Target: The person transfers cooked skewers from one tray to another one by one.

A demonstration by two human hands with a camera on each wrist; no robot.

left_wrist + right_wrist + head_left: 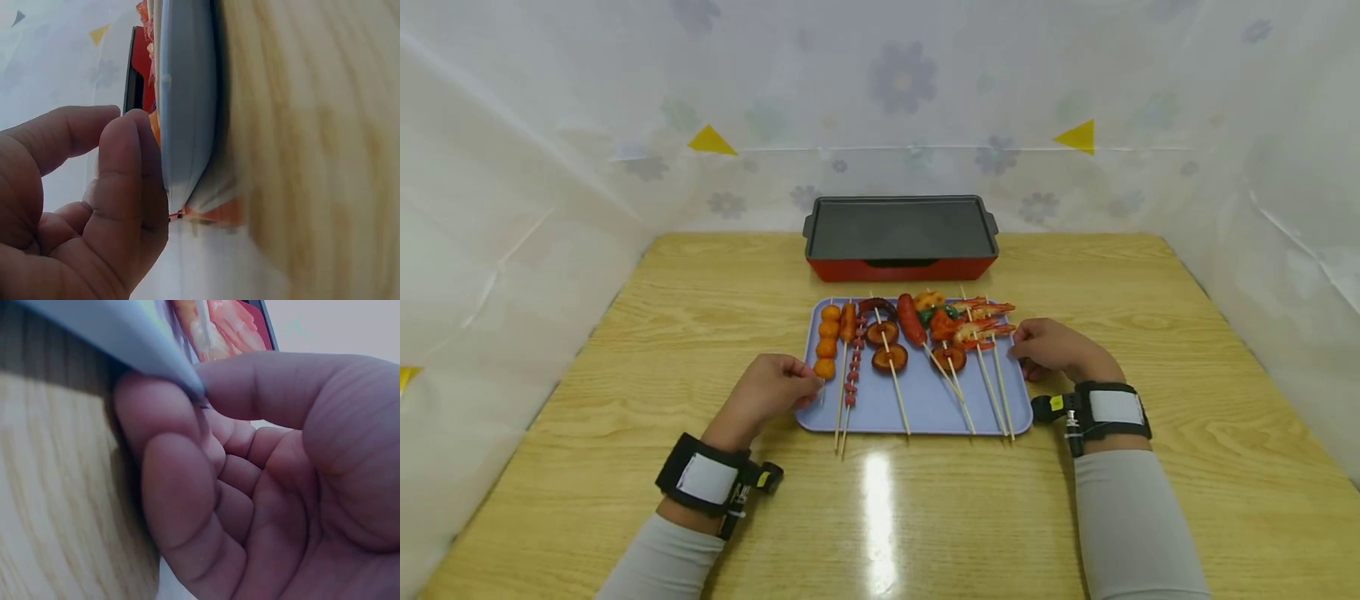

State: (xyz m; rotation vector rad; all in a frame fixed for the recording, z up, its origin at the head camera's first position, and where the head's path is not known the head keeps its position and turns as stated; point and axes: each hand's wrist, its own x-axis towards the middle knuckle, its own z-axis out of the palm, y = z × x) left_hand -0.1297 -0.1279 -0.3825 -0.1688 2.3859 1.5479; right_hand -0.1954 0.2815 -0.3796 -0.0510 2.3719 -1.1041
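Note:
A lavender tray (936, 410) lies on the table, bearing several food skewers. At its left side, my left hand (767, 390) pinches the lower stick of a skewer of orange balls (826, 347) between thumb and fingers. The fingertips hide part of that stick; in the left wrist view they sit beside the tray rim (187, 94). My right hand (1060, 348) grips the tray's right edge, thumb on top and fingers underneath, as the right wrist view shows. Prawn skewers (981, 329) lie closest to it. Toward the middle are a sausage skewer (911, 320) and a mushroom skewer (889, 358).
Behind the tray stands a red grill with a dark flat top (902, 229), its long side parallel to the tray. Pale flowered sheeting (902, 100) encloses the wooden table (700, 308) at the back and both sides. Several stick ends overhang the tray's front rim.

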